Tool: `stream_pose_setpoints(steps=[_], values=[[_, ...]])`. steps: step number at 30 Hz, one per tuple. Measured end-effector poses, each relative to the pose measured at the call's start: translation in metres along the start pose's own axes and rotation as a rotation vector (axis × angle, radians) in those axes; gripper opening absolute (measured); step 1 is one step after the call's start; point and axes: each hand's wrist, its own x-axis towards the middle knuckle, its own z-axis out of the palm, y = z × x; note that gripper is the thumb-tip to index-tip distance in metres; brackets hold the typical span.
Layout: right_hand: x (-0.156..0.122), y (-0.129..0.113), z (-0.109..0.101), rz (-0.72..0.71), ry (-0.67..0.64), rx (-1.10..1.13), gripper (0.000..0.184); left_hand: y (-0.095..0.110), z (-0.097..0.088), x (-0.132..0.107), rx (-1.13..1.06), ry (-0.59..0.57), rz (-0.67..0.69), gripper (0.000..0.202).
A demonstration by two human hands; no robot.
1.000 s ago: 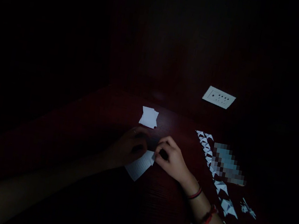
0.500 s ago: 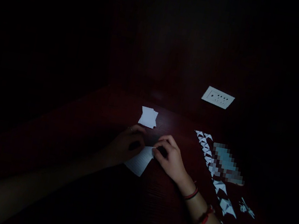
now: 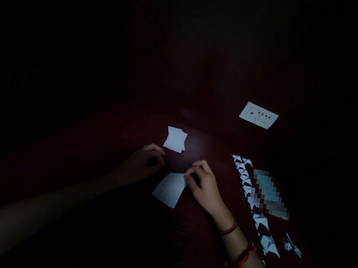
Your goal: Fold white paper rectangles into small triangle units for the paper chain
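A small lined paper slip [image 3: 169, 189] lies flat on the dark red table [image 3: 115, 141], between the two hands and near the table's middle. Its far right corner is pinched under the curled fingertips of the right hand [image 3: 204, 188], which is closed on that corner. The left hand [image 3: 141, 164] is held just left of the slip and apart from it, fingers curled loosely with nothing seen in them; a ring is worn on one finger. The slip is judged unfolded as yet, no crease being visible in the dim light, so the folding of this piece is reckoned to lie ahead.

One small stack of white paper pieces [image 3: 175, 139] is seen just beyond the hands; its count cannot be told. To the right, a row of folded white triangles [image 3: 251, 193] is laid out, judged finished work; more than ten are counted, though the exact number is lost in blur. One crumpled scrap [image 3: 291, 245] lies at the row's near end. One white wall socket [image 3: 258, 115] is set on the panel behind
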Motion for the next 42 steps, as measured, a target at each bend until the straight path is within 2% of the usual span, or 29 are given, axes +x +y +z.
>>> stream_pose_setpoints(steps=[2,4,7,15,20,27,37,42], values=[[0.0,-0.002,0.001,0.004,-0.013,0.005,0.01,0.006,0.001,-0.001,-0.029,-0.005,0.023,0.014],[0.0,-0.006,0.003,0.009,-0.016,0.01,0.009,0.014,0.004,-0.003,-0.038,-0.031,0.111,0.011],[0.0,-0.01,0.005,0.017,-0.004,0.033,0.009,0.021,0.009,-0.006,-0.02,-0.007,0.172,0.009],[0.001,-0.003,0.006,0.068,0.028,0.1,0.009,0.021,0.006,-0.005,-0.03,0.054,0.082,0.009],[0.001,-0.006,0.007,0.042,0.026,0.111,0.01,0.027,0.008,-0.007,-0.028,0.023,0.099,0.008],[-0.001,-0.018,0.008,0.009,-0.066,0.111,0.011,0.029,0.006,-0.008,-0.085,-0.007,0.125,0.006],[0.001,-0.02,0.01,0.03,-0.021,0.132,0.011,0.036,0.01,-0.009,-0.171,-0.041,0.045,0.008],[0.003,-0.021,0.008,0.029,-0.015,0.171,0.011,0.038,0.009,-0.01,-0.177,0.027,0.03,0.008]])
